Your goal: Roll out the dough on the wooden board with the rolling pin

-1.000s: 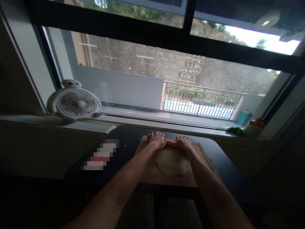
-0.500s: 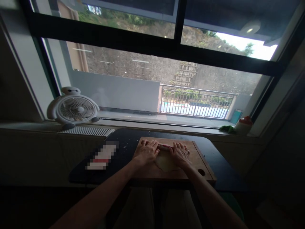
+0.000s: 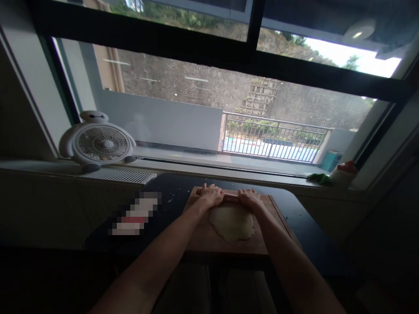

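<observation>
A flat, pale sheet of dough (image 3: pixel 231 223) with an uneven edge lies on a wooden cutting board (image 3: pixel 198 240). Beyond the dough, towards the board's far edge, is a rolling pin (image 3: pixel 231 197). My left hand (image 3: pixel 212 195) rests over the left part of the pin, fingers curved round it. On the right part lies my right hand (image 3: pixel 251 199), gripping it from above. Only the middle of the pin and a bit of its left end show; the hands hide the rest.
The board sits on a dark table (image 3: pixel 310 226). A blurred-out pale and red item (image 3: pixel 135 214) lies at the table's left. On the sill stand a white fan (image 3: pixel 106 143), a green cloth (image 3: pixel 319 178) and a white bottle with a red-orange top (image 3: pixel 343 174).
Both hands have pushed the rolling pin away from me, towards the board's far edge. More of the dough now shows on the near side of the pin. The camera view has shifted slightly.
</observation>
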`<state>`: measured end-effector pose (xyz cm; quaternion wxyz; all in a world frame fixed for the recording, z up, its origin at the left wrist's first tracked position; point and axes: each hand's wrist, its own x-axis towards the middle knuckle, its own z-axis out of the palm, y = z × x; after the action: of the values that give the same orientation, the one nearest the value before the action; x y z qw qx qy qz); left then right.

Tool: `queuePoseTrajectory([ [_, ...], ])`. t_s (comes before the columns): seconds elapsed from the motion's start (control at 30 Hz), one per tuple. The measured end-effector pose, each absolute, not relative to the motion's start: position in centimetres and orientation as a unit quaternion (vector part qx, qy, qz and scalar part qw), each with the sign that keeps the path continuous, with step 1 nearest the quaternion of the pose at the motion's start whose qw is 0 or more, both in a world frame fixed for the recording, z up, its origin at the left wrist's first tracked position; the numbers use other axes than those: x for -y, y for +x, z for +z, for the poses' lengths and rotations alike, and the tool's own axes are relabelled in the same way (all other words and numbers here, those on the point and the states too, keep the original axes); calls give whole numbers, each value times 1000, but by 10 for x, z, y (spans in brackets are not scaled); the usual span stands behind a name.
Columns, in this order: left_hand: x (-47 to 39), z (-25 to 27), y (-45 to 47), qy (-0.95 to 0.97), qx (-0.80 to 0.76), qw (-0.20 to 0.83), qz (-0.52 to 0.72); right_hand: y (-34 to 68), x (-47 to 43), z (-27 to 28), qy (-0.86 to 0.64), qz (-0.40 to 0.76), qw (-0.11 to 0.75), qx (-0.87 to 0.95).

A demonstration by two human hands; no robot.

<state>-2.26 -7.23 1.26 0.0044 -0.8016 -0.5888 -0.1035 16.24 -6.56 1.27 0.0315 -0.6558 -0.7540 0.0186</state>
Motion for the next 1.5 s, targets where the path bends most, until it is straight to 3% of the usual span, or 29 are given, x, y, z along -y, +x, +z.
queuePoseTrajectory([
  [0.2, 124, 17, -28, -840, 527, 20, -124, 177, 119, -1, -640, 11, 101, 761],
  [0.4, 176, 5, -22, -864, 463, 116, -160, 195, 178, -27, -618, -24, 181, 765],
  [0.77, 111, 11, -14, -820, 555, 66, -125, 171, 94, 14, -603, 25, 101, 791],
  [0.9, 110, 7, -25, -820, 548, 89, -136, 162, 78, 12, -616, 23, 109, 780],
  [1.03, 146, -2, -57, -808, 541, 116, -203, 176, 116, -3, -605, 8, 160, 780],
  [1.17, 190, -2, -94, -800, 553, 24, -232, 197, 174, -7, -547, -50, 244, 799],
  [1.3, 212, 1, -120, -789, 549, -85, -262, 192, 182, 12, -553, -55, 208, 805],
  [1.5, 208, -11, -149, -635, 598, -282, -400, 141, 111, 20, -619, 7, 170, 767],
])
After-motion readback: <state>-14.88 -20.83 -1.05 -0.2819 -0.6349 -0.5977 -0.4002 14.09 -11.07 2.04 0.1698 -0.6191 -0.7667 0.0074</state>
